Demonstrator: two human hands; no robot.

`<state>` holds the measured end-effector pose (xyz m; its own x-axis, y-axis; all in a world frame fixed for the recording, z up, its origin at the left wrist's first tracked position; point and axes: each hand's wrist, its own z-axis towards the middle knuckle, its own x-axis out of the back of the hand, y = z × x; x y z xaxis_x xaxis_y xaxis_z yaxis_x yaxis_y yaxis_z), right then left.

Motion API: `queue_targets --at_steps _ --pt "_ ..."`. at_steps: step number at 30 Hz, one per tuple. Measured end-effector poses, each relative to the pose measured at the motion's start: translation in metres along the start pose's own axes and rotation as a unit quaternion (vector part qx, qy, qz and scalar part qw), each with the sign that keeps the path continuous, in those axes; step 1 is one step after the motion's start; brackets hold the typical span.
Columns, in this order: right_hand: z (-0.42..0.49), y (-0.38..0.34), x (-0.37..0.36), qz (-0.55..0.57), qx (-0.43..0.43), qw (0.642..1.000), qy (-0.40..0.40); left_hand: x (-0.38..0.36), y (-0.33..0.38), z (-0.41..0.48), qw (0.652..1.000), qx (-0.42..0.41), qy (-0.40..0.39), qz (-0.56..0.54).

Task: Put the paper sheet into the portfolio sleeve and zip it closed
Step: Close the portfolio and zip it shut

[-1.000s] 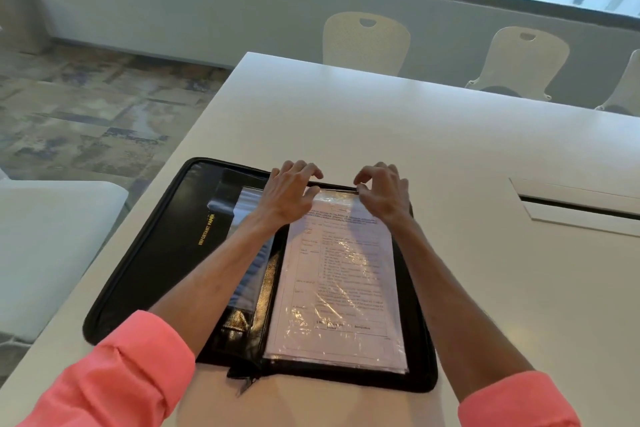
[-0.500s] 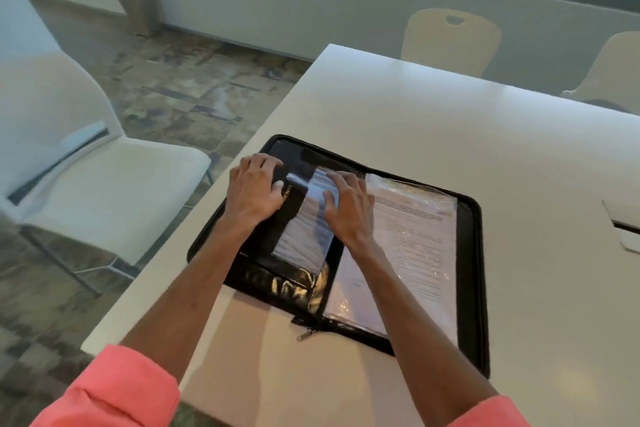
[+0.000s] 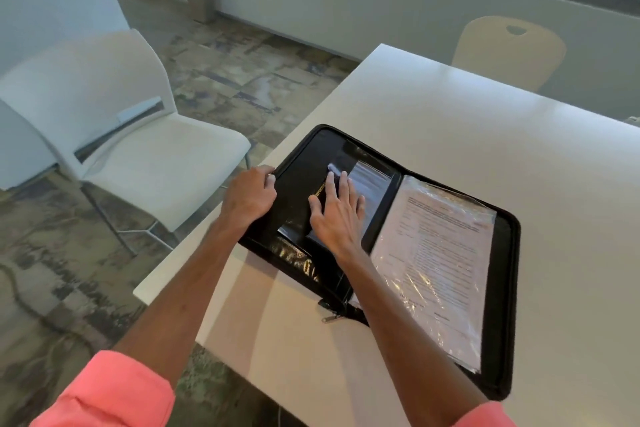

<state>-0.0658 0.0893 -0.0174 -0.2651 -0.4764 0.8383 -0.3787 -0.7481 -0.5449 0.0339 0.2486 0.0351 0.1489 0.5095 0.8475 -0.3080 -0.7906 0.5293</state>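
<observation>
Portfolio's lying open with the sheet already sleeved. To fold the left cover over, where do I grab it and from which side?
Grip the left cover at its outer zipper edge, coming from the left, likely where the left hand curls now. That edge overhangs the table corner, so fingers can slip under. Lift the right hand off first.

Office meeting room: long white table [image 3: 433,121], chairs [image 3: 114,135].

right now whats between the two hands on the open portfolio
In the head view, only the black inside of the portfolio's left cover lies between the left hand, gripping its outer edge, and the right hand, flat on it.
</observation>
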Motion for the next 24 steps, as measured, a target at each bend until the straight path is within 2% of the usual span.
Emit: queue_targets --at_steps 4,8,12,16,18,22,24 --pt "-0.005 -0.006 0.011 0.043 -0.004 0.999 -0.015 0.026 0.008 -0.004 0.997 -0.027 -0.004 -0.071" --pt "-0.011 -0.009 0.035 0.098 -0.008 0.995 -0.031 0.064 0.022 -0.009 0.987 -0.054 -0.056 -0.141" --pt "-0.022 -0.014 0.066 0.145 -0.012 0.989 -0.028 0.088 0.044 -0.019 0.952 -0.089 -0.133 -0.26" --pt "-0.041 -0.017 0.101 0.2 -0.024 0.979 0.01 0.087 0.075 -0.035 0.926 -0.149 -0.132 -0.32" --pt "-0.05 -0.015 0.123 0.24 -0.02 0.97 0.041 0.079 0.093 -0.045 0.92 -0.199 -0.123 -0.316" --pt "-0.073 -0.004 0.169 0.324 -0.019 0.938 0.121 0.05 0.125 -0.067 0.93 -0.299 -0.066 -0.202" --pt "-0.086 0.003 0.191 0.359 -0.034 0.922 0.138 0.034 0.141 -0.079 0.923 -0.338 -0.057 -0.173"
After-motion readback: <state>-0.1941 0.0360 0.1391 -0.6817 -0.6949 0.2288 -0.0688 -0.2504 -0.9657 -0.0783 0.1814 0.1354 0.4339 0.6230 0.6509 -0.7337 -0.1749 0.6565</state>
